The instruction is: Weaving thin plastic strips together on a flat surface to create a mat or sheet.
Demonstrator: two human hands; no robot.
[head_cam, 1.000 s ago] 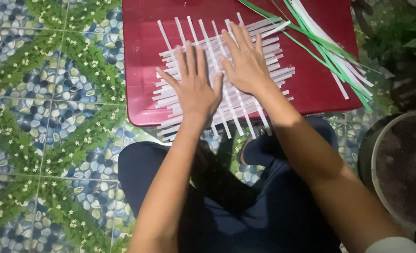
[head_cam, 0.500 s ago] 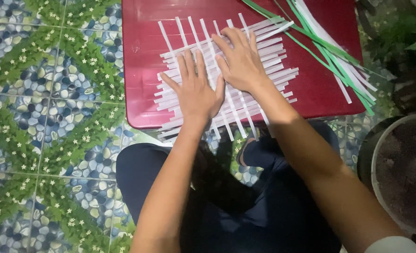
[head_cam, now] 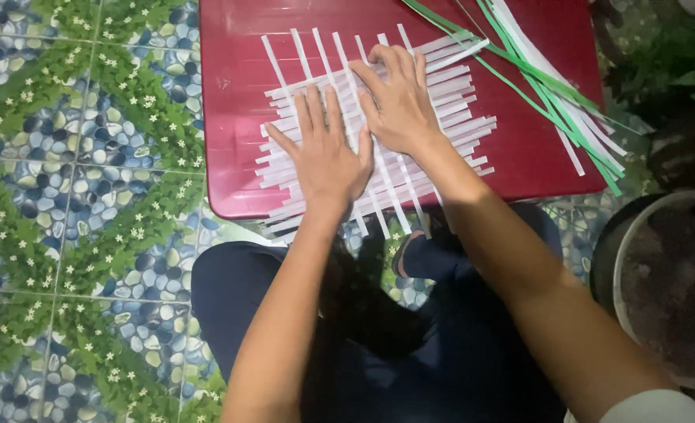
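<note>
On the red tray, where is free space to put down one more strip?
Bare patches: the red tray left of the woven white strips, and its right part below the green strips. The middle is crowded: left hand and right hand press there.

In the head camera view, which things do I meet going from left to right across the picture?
Pebble-and-flower patterned floor tiles → left hand → right hand → loose green and white strips → round dark pot.

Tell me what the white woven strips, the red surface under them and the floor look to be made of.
White woven strips: likely paper or thin plastic; flat, matte, thin, evenly cut.
Red surface: probably moulded plastic; smooth, slightly glossy, rounded rim.
Floor: apparently glazed ceramic tile; grout lines, printed pebble-and-leaf pattern.
</note>
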